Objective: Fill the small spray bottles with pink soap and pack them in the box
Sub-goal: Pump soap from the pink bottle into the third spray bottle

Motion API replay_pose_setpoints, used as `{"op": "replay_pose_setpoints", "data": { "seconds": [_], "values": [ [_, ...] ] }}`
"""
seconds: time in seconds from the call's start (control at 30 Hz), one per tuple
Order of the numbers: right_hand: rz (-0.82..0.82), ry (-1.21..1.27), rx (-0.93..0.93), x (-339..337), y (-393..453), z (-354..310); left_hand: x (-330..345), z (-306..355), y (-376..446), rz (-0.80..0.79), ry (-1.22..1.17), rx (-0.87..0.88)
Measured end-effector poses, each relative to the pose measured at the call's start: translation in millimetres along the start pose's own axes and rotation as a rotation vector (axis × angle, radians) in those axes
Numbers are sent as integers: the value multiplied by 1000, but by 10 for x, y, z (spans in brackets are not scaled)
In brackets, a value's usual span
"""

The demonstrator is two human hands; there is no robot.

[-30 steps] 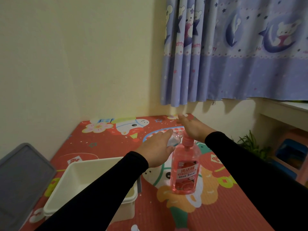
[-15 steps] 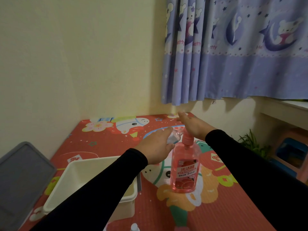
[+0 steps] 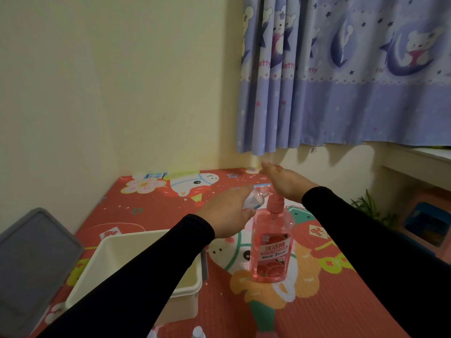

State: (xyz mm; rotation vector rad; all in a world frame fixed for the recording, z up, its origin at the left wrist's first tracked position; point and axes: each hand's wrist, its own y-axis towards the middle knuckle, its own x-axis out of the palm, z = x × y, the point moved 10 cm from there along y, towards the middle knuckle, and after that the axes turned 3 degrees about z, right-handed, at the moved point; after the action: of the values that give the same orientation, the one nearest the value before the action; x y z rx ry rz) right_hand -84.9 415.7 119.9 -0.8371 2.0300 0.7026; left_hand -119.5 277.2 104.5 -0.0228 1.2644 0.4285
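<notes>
Clear small bottle (image 3: 84, 202) tilted at upright pink soap bottle's (image 3: 269, 250) pump.

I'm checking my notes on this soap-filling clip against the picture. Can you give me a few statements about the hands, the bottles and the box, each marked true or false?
1. The left hand grips a small clear spray bottle beside the pump. True.
2. The tall pink soap pump bottle lies on its side. False: it stands upright on the red cartoon play mat.
3. The right hand rests flat on the pump head with straight fingers. True.
4. The cream plastic box sits right of the pump bottle. False: it sits left.
</notes>
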Motion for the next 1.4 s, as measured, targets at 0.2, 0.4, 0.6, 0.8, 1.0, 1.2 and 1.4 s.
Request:
{"op": "replay_pose_setpoints", "data": {
  "seconds": [0.2, 0.4, 0.6, 0.8, 1.0, 1.2, 1.4],
  "values": [
    [-37, 59, 57, 141, -39, 84, 142, -51, -24, -54, -11, -36],
    [13, 37, 29, -60, -26, -1, -17, 11, -6, -2, -20, -3],
    [-1, 69, 23, 75, 20, 71, 61, 1, -20, -14, -5, -9],
    [-45, 87, 44, 127, -40, 66, 104, -27, -41, -56, 0, -29],
    [29, -2, 25, -86, 15, 24, -56, 47, -37, -6, -15, -10],
    [-15, 102, 35, 118, 10, 94, 118, -20, -34, -49, -2, -29],
    [-11, 50, 51, 61, -44, 38, 84, -27, -27, -52, 1, -34]
  ]
}}
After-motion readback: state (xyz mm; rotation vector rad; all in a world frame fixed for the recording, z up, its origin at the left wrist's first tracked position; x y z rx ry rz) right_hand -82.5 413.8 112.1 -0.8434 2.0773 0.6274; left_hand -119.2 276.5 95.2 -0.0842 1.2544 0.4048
